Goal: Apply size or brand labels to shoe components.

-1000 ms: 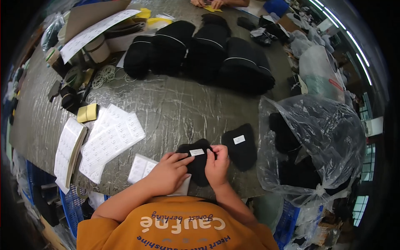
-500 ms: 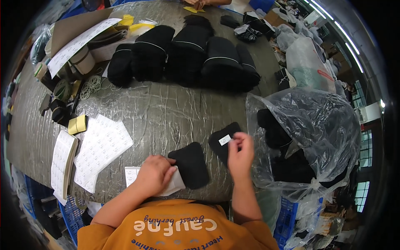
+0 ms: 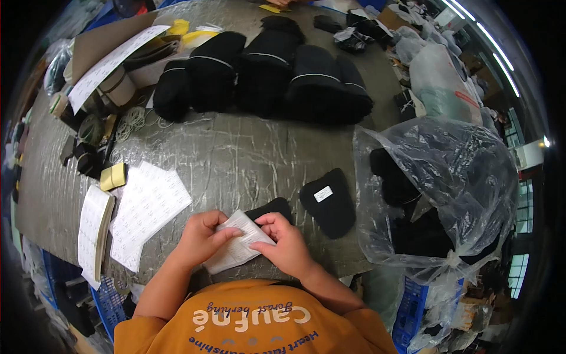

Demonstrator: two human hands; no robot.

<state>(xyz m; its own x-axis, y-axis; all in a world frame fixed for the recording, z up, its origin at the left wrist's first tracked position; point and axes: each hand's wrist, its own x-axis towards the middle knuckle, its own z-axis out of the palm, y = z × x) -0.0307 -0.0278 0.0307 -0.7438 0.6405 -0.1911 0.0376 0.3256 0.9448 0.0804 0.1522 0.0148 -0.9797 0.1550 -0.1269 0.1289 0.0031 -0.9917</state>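
Note:
Both hands hold a folded white label sheet (image 3: 233, 252) with small print, low over the table's near edge. My left hand (image 3: 201, 237) grips its left and upper part, thumb on top. My right hand (image 3: 284, 243) pinches its right edge between thumb and fingers. Just beyond the hands lies a flat black fabric piece (image 3: 272, 207), partly covered by them and the sheet. To its right rests a second black fabric piece (image 3: 330, 215), rounded and tapering toward me, with a small white label (image 3: 323, 194) near its upper left.
Tied black fabric bundles (image 3: 268, 71) line the far side. A clear plastic bag (image 3: 466, 183) with black pieces sits at right. Printed white sheets (image 3: 150, 206), a paper stack (image 3: 94, 233) and a yellow bundle (image 3: 113, 176) lie left. Another person's hand (image 3: 278, 2) shows at the far edge.
My right hand has left the labelled black piece and come left to the label sheet, now held in both hands. The sheet has lifted and tilted, covering part of the nearer black piece.

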